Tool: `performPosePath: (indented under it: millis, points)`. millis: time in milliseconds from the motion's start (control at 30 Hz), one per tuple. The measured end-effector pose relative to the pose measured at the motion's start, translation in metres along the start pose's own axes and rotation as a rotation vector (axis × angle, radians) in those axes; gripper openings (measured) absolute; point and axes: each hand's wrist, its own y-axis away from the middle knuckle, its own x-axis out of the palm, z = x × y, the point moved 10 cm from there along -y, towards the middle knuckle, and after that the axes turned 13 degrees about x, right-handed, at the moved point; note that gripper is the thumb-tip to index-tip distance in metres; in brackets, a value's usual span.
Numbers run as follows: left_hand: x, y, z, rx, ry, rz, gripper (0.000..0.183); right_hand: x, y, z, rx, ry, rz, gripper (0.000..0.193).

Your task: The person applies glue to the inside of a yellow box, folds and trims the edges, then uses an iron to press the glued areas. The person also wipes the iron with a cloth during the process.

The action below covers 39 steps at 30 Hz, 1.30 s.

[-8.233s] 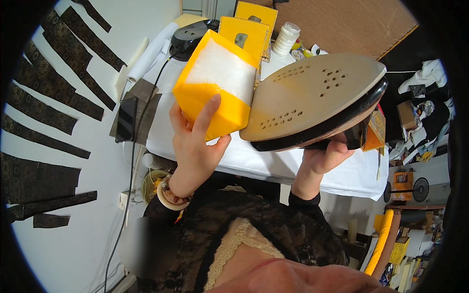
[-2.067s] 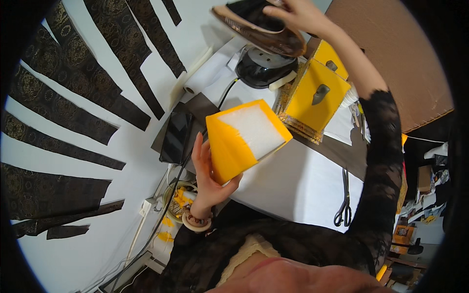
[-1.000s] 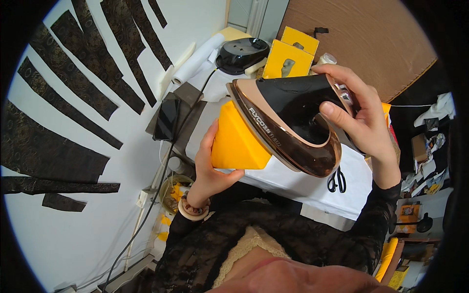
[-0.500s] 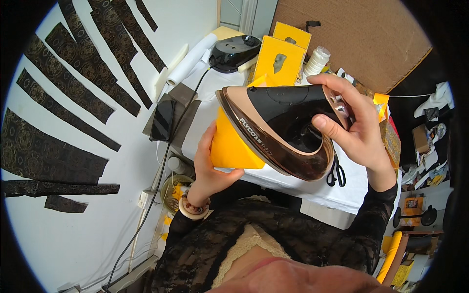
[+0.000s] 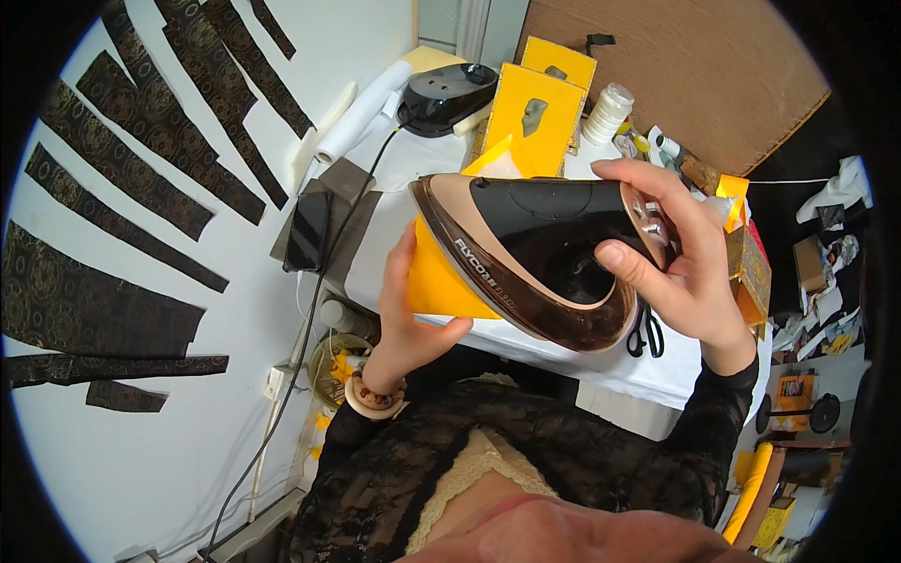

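Observation:
A black and rose-gold clothes iron is held on its side in front of me, its soleplate edge facing left. My right hand wraps around its handle end, with the thumb at the handle opening. Under the soleplate sits a smooth yellow piece, mostly hidden by the iron; I cannot tell its full shape. My left hand grips that piece from the left and below, thumb along its lower edge. Beyond the iron stand yellow panels with grey shapes.
Black scissors lie on the white-covered table beside the iron. A phone, a black iron base with its cord, and a thread spool stand around. Patterned dark strips hang on the left wall.
The iron has shifted slightly left and down over the yellow piece, covering more of it. Both hands keep their hold.

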Motion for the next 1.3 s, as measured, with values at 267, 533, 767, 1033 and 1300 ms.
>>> performPosePath:
  millis: [267,533,767,1033,1300]
  points:
    - [0.001,-0.006,-0.002,-0.019,0.022,0.001,0.114,-0.004,0.002,-0.011,0.008,-0.003,0.009,0.050]
    - [0.002,-0.014,0.007,-0.222,0.557,0.093,0.113,-0.072,-0.018,-0.028,-0.119,0.269,-0.026,0.057]
    - [0.018,-0.016,0.012,-0.329,0.734,0.193,0.112,-0.063,-0.058,-0.042,-0.253,0.299,0.143,0.053]
    - [0.019,-0.018,0.010,-0.304,0.740,0.184,0.112,-0.035,-0.057,-0.052,-0.203,0.265,0.159,0.051]
    - [0.008,-0.016,0.013,-0.302,0.709,0.126,0.111,-0.037,-0.045,-0.051,-0.210,0.245,0.186,0.051]
